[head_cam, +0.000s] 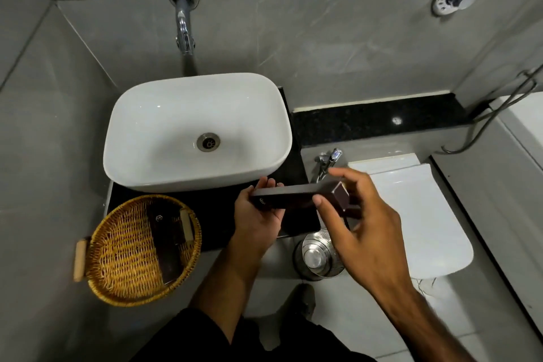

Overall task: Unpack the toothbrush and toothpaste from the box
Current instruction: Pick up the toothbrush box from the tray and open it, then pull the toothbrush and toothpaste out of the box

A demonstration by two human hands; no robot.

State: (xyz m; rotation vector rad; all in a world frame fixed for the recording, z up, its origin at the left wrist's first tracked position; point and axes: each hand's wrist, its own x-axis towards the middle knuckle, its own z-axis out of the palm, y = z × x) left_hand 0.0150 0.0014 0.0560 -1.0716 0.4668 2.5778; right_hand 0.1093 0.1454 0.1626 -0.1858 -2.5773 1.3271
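A glossy white ceramic sink (152,126) sits on a polished black speckled stone tabletop (373,120), beside a rough woven wicker basket (117,258) with wooden handles, a matt dark cardboard box (291,195), and a shiny chrome tap (183,26).

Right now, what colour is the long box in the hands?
Dark brown: the long rectangular cardboard box, clearest in the head view.

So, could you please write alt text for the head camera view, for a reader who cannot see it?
A person's left hand holds a slim dark box level over a black counter while the right hand works its opened end flap. A white sink sits behind, and a wicker basket holding similar dark boxes is at left.
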